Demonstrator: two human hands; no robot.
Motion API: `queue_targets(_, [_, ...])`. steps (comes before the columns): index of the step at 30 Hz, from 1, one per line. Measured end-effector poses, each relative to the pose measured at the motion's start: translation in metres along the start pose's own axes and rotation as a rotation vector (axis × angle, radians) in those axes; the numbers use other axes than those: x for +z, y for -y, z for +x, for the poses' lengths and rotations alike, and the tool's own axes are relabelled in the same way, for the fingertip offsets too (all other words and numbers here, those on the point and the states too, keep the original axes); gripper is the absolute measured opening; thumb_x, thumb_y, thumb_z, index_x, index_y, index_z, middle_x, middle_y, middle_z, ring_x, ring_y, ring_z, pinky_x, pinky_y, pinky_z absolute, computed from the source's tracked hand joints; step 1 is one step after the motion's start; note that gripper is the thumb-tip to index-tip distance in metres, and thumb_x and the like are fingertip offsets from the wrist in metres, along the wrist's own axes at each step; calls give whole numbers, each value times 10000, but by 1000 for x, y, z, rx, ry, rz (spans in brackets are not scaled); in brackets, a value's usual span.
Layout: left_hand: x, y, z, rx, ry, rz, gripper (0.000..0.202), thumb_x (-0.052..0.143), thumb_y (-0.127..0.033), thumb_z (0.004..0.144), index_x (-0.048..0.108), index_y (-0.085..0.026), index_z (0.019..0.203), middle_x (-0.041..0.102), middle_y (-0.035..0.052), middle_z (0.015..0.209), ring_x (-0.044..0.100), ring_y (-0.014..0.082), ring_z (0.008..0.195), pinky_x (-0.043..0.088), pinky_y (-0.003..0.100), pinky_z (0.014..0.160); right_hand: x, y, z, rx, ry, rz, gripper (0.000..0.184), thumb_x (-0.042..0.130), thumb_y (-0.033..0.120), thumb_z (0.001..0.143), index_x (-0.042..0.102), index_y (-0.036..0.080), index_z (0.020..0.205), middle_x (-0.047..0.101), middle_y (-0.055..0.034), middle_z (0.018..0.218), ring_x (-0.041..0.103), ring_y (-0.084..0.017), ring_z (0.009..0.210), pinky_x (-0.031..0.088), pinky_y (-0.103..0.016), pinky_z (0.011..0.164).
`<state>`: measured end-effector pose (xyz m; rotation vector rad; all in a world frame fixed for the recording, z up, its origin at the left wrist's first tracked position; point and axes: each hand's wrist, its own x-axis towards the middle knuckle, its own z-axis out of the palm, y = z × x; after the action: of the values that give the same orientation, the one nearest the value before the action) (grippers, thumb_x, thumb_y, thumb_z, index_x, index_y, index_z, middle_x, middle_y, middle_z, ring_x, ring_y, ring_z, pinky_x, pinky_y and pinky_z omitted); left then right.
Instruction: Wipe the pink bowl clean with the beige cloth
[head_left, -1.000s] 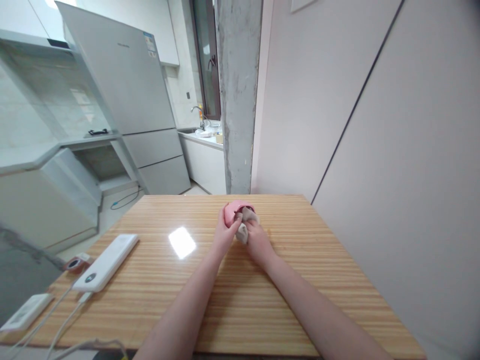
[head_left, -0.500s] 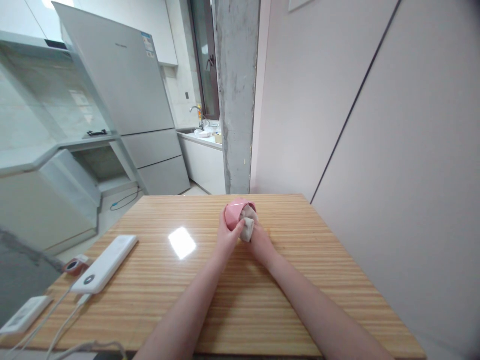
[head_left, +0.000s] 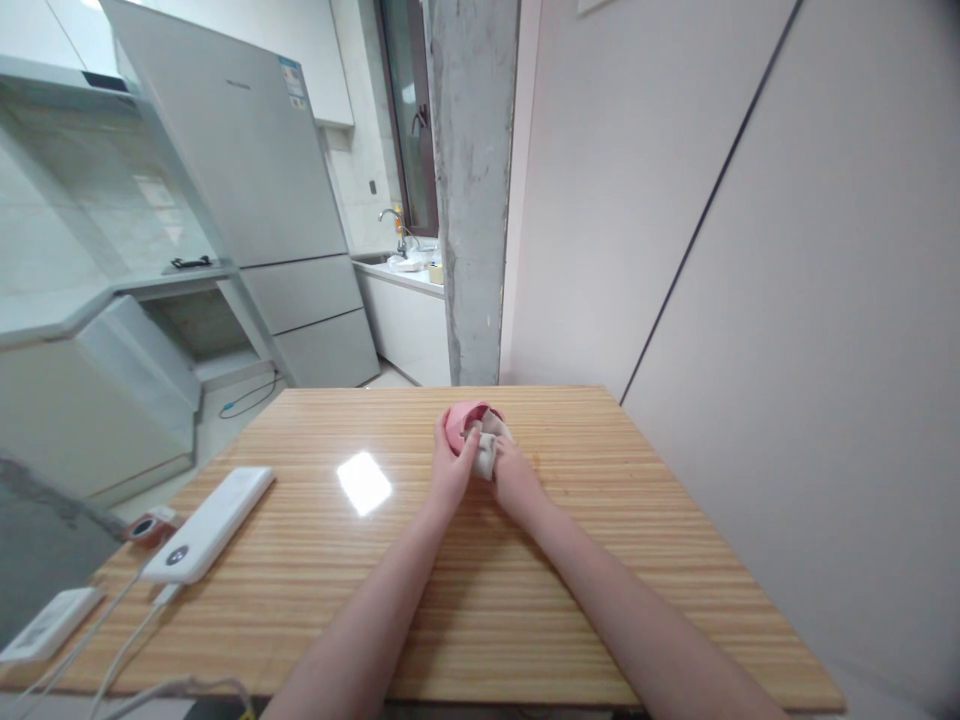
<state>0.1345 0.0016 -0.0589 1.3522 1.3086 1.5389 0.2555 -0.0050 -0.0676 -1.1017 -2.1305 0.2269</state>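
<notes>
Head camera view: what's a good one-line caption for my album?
Left hand grips a tilted pink bowl; right hand holds a pale cloth at its opening, over a striped wooden table.

Cloth (head_left: 485, 457) in bowl (head_left: 457, 425), power bank (head_left: 214, 520) left — fridge (head_left: 240, 160) behind

"What is worn, as far as you can tell?"

"The left forearm (head_left: 379, 600) and the right forearm (head_left: 619, 605) are both bare, from the lower edge of the view up to the wrists (head_left: 437, 512)."

"And their shape?"

"Smooth and slim, broadest at the lower edge and tapering evenly toward the narrow end."

"Further along?"

"The left hand (head_left: 451, 472) is bare too, with a slender thumb (head_left: 470, 447) in sight; the right hand (head_left: 517, 487) is bare, rounded at the back, most of its fingers hidden."

"Anything higher up?"

"I can't tell; the upper arms lie outside the view."
</notes>
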Motion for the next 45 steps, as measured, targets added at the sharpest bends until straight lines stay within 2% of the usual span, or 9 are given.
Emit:
queue_targets(5, [-21,-7,10,77,78,149,478,556,-369,821,486,-172,1250,543,123,1283,497,235,1206,340,395,1059,0,-7,1,-51,107,-122,243,532,82,780,658,175,966,635,-86,967,549,-216,948,487,-340,847])
queue_targets(8, [-25,-10,11,130,170,233,554,623,-379,776,484,-207,1284,565,101,1259,511,246,1190,340,404,1058,0,-7,0,-49,68,-127,201,509,152,840,651,166,982,631,-112,1015,538,-234,1021,473,-358,886])
queue_targets(12, [-10,-12,4,-16,73,15,815,683,-386,726,281,-196,1409,547,131,1256,555,230,1133,406,369,1000,2,-2,-1,9,-19,-19,261,488,97,817,634,169,1020,633,-115,1037,548,-222,1036,461,-344,921])
queue_targets(15, [-2,-17,-1,-75,24,-60,781,708,-381,698,338,-169,1353,548,145,1246,558,229,1122,427,342,972,3,1,-1,-14,-79,73,340,487,44,778,625,183,1055,623,-99,1085,532,-209,1074,431,-346,973])
queue_targets(22, [-26,-25,12,64,84,117,540,661,-407,731,509,-176,1195,597,96,1172,553,233,1117,402,356,987,-3,-7,2,-135,24,-12,305,552,65,780,655,199,1034,626,-87,1044,524,-217,1053,461,-365,924])
queue_targets(29, [-15,-12,12,-79,41,4,737,683,-403,725,367,-169,1349,568,127,1223,542,230,1140,407,353,984,4,5,-3,-70,0,-17,276,520,42,775,651,182,974,625,-84,959,525,-209,963,478,-350,865])
queue_targets(37, [-40,-30,23,-72,151,127,527,678,-305,717,550,-161,1208,601,110,1201,541,238,1145,373,347,1015,-3,4,1,-196,86,-108,174,546,89,809,649,187,910,607,-75,897,531,-206,909,472,-345,814])
queue_targets(42, [-30,-25,19,-185,55,-23,838,705,-414,705,317,-165,1406,621,132,1134,604,225,1038,455,333,910,-3,7,1,-203,12,-141,155,535,94,839,655,187,810,598,-50,786,507,-194,825,461,-322,737])
queue_targets(45, [-16,-15,12,-156,-9,-125,818,683,-439,723,302,-186,1401,588,135,1196,600,213,1045,467,320,892,-2,11,0,-123,-79,-48,174,503,77,855,647,175,872,612,-57,836,505,-191,863,458,-314,763])
